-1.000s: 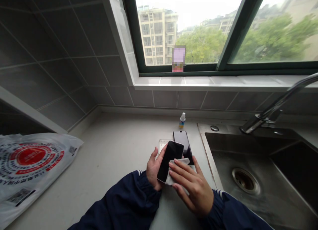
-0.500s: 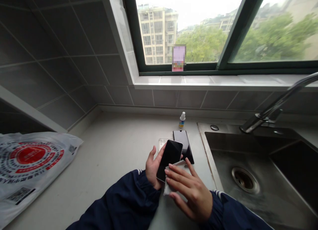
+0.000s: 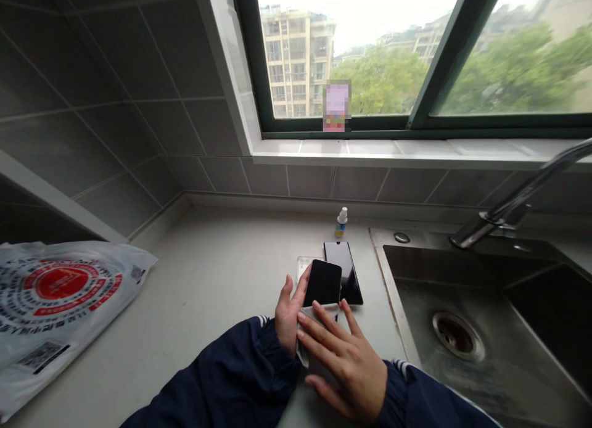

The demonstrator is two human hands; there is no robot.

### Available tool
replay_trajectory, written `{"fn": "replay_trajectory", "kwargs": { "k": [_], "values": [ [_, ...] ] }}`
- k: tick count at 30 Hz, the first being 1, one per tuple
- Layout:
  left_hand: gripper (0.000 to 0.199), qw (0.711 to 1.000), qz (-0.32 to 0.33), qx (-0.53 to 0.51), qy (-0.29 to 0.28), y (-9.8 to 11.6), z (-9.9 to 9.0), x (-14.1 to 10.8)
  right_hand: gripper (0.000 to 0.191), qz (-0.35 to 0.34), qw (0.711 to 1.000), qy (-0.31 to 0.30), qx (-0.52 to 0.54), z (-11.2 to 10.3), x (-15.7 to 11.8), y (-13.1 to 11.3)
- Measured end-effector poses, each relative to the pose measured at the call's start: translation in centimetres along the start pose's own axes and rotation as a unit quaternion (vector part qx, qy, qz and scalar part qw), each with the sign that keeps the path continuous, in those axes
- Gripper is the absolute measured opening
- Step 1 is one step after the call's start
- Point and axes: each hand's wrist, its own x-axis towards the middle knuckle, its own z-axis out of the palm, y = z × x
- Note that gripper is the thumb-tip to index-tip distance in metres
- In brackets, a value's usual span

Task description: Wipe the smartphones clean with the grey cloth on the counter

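A black-screened phone (image 3: pixel 324 282) lies face up in my left hand (image 3: pixel 288 312), which holds it from below and from its left side. Under my right hand (image 3: pixel 348 361) is a pale grey cloth (image 3: pixel 303 353), pressed over the lower part of the phone. The right hand's fingers are stretched across the cloth, holding it against the screen. Behind the held phone, a second dark phone (image 3: pixel 346 269) rests on the counter, partly covered from view. A clear case (image 3: pixel 303 263) shows just left of it. The small white spray bottle (image 3: pixel 341 223) stands upright beyond them.
At the right, a steel sink (image 3: pixel 402 304) with a drain (image 3: pixel 457 335) and a chrome faucet (image 3: pixel 481 226) adjoins the pale counter (image 3: pixel 222 261). A white plastic bag (image 3: pixel 65 292) with red print lies at the far left, and a window sill (image 3: pixel 393 149) runs along the back.
My right hand and the cloth have moved slightly left across the lower part of the phone. The held phone is turned a little more upright in view. The view has shifted slightly.
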Motion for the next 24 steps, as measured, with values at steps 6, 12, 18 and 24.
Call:
{"fn": "replay_trajectory", "kwargs": {
  "k": [6,12,18,24],
  "values": [
    [0.070,0.999,-0.020,-0.013,-0.039,-0.6,0.3,-0.1,0.051,0.036,0.998,0.020,-0.055,0.0,0.0,0.9],
    [0.069,0.999,0.033,0.008,-0.027,-0.5,0.2,0.3,0.032,0.017,0.995,0.078,-0.054,0.5,-0.3,2.2],
    [0.066,0.997,0.065,0.031,-0.019,0.2,0.4,0.7,0.021,0.035,0.991,0.125,0.033,0.2,-0.3,2.2],
    [0.067,0.986,0.142,0.085,0.023,1.5,-0.3,1.6,0.027,0.081,0.974,0.167,0.132,0.1,-0.7,2.4]
  ]
}}
